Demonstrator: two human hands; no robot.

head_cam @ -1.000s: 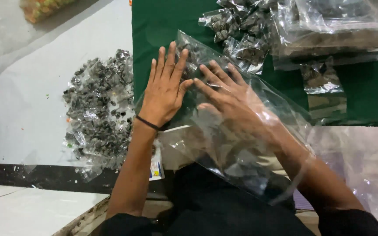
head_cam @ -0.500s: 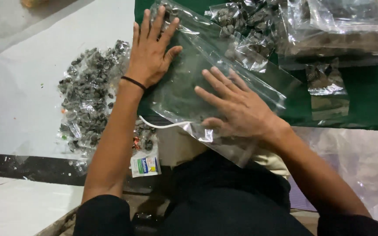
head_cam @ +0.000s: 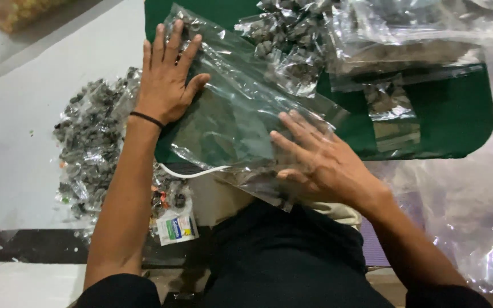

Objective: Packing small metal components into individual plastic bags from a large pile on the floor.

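A large clear plastic bag lies flat on a green mat, slanting from upper left to lower right. My left hand presses flat on the bag's upper left end, fingers spread, a black band on the wrist. My right hand lies flat on the bag's lower right part, fingers spread and pointing up-left. Neither hand grips anything.
A heap of small dark packets in clear wrap lies on the white surface at left. More filled clear bags are stacked at the top, crumpled clear plastic at right. A small white-and-blue sachet sits near the table edge.
My left hand slid up and to the left along the bag, and my right hand slid down toward me, spreading the bag flatter.
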